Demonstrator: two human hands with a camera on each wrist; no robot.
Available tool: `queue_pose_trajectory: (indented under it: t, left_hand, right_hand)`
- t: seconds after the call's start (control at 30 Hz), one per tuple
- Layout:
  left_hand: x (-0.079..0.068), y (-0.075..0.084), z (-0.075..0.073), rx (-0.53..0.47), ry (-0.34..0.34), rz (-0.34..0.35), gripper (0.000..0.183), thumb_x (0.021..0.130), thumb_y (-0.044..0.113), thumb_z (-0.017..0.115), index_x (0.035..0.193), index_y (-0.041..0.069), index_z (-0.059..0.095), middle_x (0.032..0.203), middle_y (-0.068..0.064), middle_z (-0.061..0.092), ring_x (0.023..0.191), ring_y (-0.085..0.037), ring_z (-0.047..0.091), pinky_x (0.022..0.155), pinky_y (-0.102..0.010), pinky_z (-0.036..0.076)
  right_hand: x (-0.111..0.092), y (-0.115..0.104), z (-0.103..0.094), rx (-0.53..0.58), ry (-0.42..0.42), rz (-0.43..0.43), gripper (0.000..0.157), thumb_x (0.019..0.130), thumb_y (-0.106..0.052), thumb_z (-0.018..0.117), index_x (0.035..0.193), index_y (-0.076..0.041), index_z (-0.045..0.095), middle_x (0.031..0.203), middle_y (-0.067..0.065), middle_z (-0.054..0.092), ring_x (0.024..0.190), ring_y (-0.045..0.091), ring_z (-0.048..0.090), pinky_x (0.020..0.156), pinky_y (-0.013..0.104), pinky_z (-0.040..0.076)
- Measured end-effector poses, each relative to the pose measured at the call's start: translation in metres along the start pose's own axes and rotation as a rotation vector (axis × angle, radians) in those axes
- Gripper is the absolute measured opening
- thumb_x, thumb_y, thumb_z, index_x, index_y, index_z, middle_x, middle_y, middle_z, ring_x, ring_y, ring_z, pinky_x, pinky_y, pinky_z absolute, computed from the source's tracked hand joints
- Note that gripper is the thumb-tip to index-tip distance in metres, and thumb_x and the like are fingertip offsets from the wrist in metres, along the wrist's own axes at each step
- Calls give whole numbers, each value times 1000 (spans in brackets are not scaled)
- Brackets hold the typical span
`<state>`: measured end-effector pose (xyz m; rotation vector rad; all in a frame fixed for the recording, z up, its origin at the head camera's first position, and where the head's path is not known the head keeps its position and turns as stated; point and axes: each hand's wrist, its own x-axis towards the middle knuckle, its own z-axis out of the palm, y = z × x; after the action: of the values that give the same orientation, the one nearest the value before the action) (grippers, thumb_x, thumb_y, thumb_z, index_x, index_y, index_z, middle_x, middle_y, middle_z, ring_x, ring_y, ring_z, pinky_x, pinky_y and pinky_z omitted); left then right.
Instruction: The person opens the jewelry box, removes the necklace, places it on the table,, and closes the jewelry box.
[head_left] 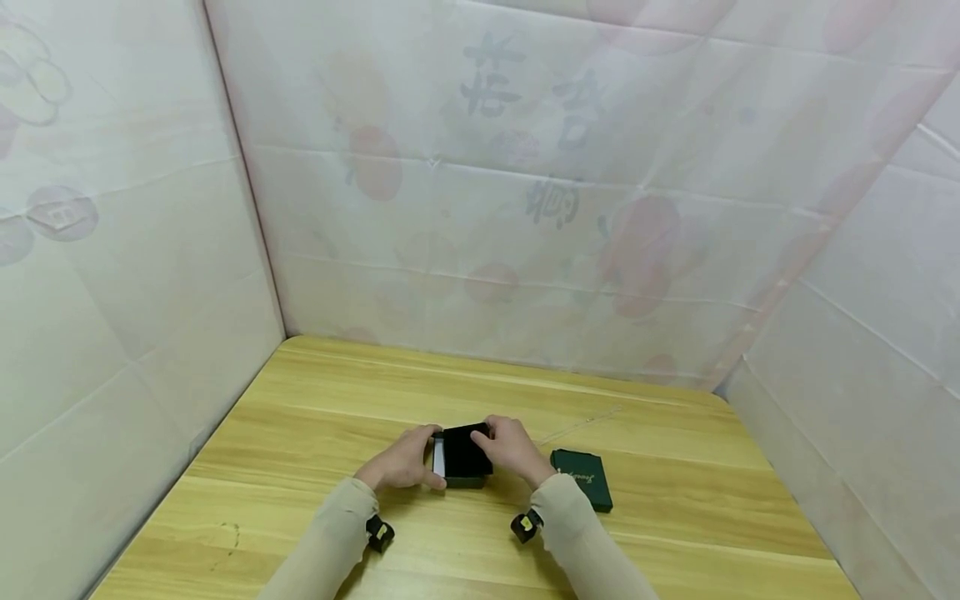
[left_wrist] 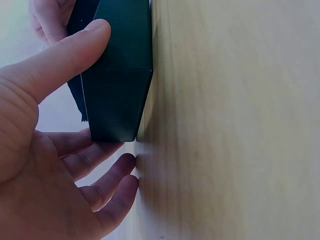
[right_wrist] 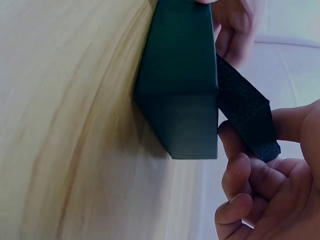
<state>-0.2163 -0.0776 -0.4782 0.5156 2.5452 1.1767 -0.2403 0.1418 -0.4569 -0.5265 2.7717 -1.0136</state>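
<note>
A small dark green box (head_left: 467, 483) rests on the table, its white inside showing at the left. My left hand (head_left: 405, 460) grips the box's left end, with the thumb on the near side wall and fingers at the end and far side. In the left wrist view that thumb presses the green wall (left_wrist: 120, 40). My right hand (head_left: 514, 450) pinches the right edge of a black foam insert (head_left: 462, 450). The right wrist view shows the insert (right_wrist: 245, 105) tilted, its right end raised above the box rim.
To the right of the box lies its green lid (head_left: 583, 478) with gold script, flat on the wooden table (head_left: 300, 467). A thin chain necklace (head_left: 581, 425) stretches out behind the lid. Printed cloth walls (head_left: 465, 250) stand behind and on both sides.
</note>
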Motion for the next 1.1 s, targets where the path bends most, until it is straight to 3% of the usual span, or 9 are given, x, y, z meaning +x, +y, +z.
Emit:
queue_pose_trajectory:
  t: [0.6,1.1]
  left_hand:
    - [0,-3,2,3,2,14,87,76,29,81,143,1,33,141,-19,38,128,-39,34,99,-53,33]
    - [1,-3,2,7,5,16,87,76,28,81,143,1,34,140,-19,40,127,-38,35,98,-52,34]
  right_hand:
    - [0,-5,4,-36,-4,17,30,96,-23,57,71,-9,48,53,-1,36,43,11,34,44,24,31]
    - [1,-9,7,-70,13,-2,25,96,-23,57,76,-8,56,58,1,45,48,12,42,46,25,35]
